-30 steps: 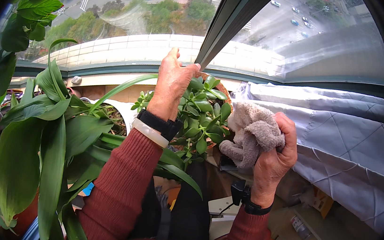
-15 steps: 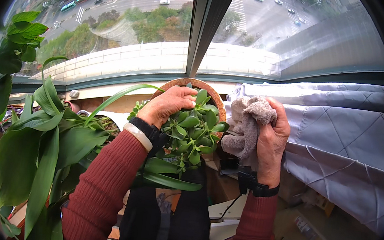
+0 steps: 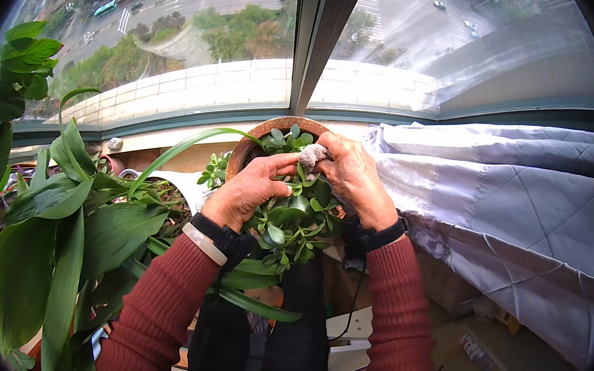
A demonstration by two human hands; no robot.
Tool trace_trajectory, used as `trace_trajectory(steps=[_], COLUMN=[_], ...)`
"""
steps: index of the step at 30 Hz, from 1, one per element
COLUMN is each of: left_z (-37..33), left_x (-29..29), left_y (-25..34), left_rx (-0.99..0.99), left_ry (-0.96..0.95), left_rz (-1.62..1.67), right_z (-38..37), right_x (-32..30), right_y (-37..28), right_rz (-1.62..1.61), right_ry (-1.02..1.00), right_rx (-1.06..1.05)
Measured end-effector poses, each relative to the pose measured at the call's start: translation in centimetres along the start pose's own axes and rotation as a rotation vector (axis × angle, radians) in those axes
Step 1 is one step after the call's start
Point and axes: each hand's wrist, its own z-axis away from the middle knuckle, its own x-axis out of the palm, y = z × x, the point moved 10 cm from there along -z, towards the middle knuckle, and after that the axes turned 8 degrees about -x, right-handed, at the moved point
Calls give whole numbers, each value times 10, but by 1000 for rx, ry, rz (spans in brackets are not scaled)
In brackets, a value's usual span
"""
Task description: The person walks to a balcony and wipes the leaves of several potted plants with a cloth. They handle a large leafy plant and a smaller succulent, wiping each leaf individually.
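A bushy succulent plant (image 3: pixel 286 217) with thick, rounded green leaves grows in a round terracotta-coloured pot (image 3: pixel 243 153) by the window. My right hand (image 3: pixel 357 181) is closed on a greyish fluffy cloth (image 3: pixel 310 156), pressing a bunched tip of it among the upper leaves. Most of the cloth is hidden under that hand. From the left, my left hand (image 3: pixel 244 190) reaches over the plant. Its fingers stretch toward the cloth, with the thumb apart from them among the leaves. Whether a leaf lies under these fingers is hard to see.
Large broad-leaved plants (image 3: pixel 26 250) crowd the left side. A long strap-like leaf (image 3: pixel 192 143) arches toward the pot. Window glass and a dark frame post (image 3: pixel 311 48) stand behind. Pale quilted fabric (image 3: pixel 522 204) hangs at the right, above a shelf (image 3: pixel 512 356). A black cable (image 3: pixel 355 306) dangles below my right wrist.
My right hand has moved left with the cloth, from beside the pot onto the plant's leaves. My left hand has shifted slightly down and its thumb and fingers have spread.
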Motion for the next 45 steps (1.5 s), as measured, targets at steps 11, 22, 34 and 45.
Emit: trace_trajectory(steps=[11, 22, 34, 45], left_z=[-1, 3, 9, 28], left_x=[-10, -9, -14, -3], left_y=[-8, 1, -12, -15], left_rx=[-19, -22, -33, 190], left_ry=[29, 147, 141, 110], left_rz=[82, -174, -146, -441], right_z=[6, 30, 35, -21], right_x=[-24, -72, -28, 15], right_y=[-5, 16, 27, 40], right_rz=[14, 182, 206, -269], right_ry=[63, 257, 36, -112], right_rx=[48, 174, 147, 7])
